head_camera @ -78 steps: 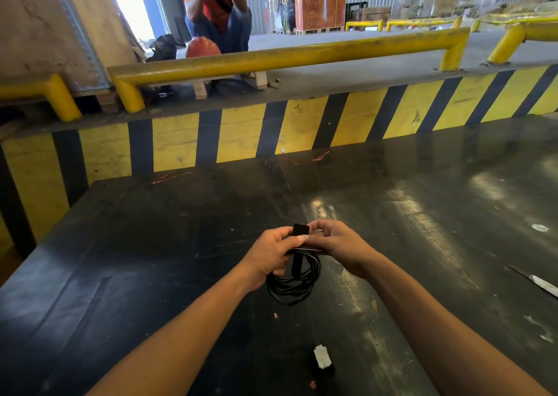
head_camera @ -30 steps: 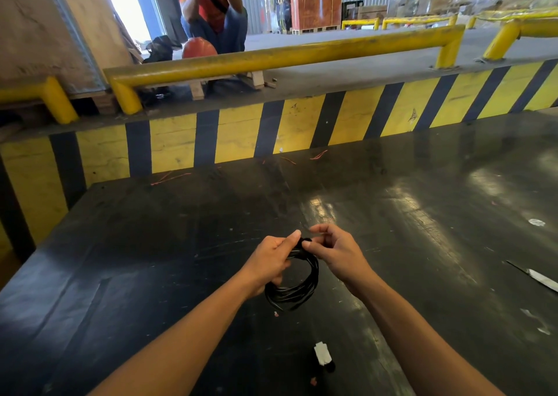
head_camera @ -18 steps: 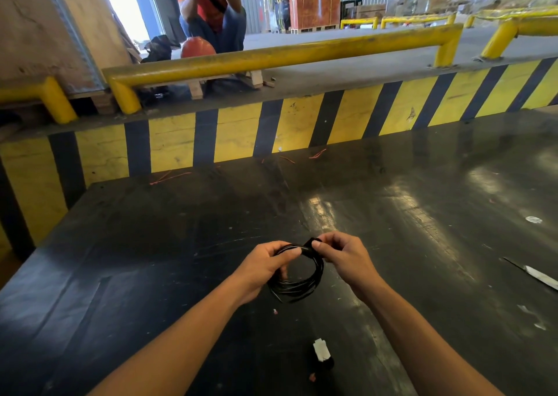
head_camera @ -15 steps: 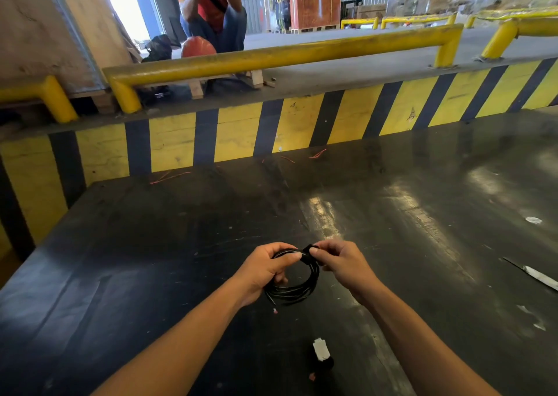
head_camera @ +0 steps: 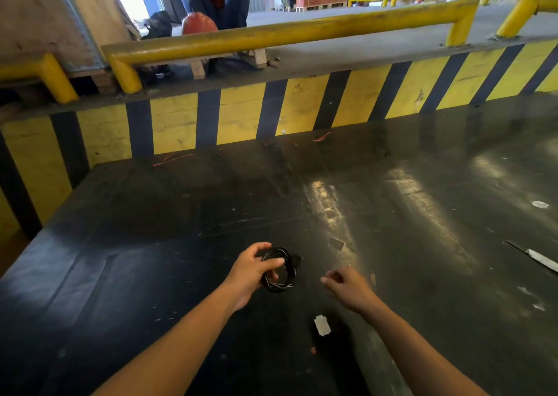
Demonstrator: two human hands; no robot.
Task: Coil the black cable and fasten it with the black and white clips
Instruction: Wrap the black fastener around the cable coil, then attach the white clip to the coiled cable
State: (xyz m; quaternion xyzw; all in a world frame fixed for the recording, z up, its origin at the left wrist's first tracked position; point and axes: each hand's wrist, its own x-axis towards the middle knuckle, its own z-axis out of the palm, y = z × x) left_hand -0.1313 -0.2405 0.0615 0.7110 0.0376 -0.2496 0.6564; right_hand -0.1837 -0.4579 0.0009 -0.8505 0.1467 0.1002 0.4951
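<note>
Behind dark tabletop (head_camera: 392, 214), striped yellow-black barrier (head_camera: 241, 115).

Two bare forearms, no sleeves, left hand (head_camera: 252, 270), right hand (head_camera: 350, 288).

Black table (head_camera: 151, 275), glossy and scuffed. On it: white clip (head_camera: 322, 325) near the front edge; blade (head_camera: 540, 259) at right; white scraps (head_camera: 539, 204) at right; orange wire bits (head_camera: 173, 159) along the back edge.
</note>
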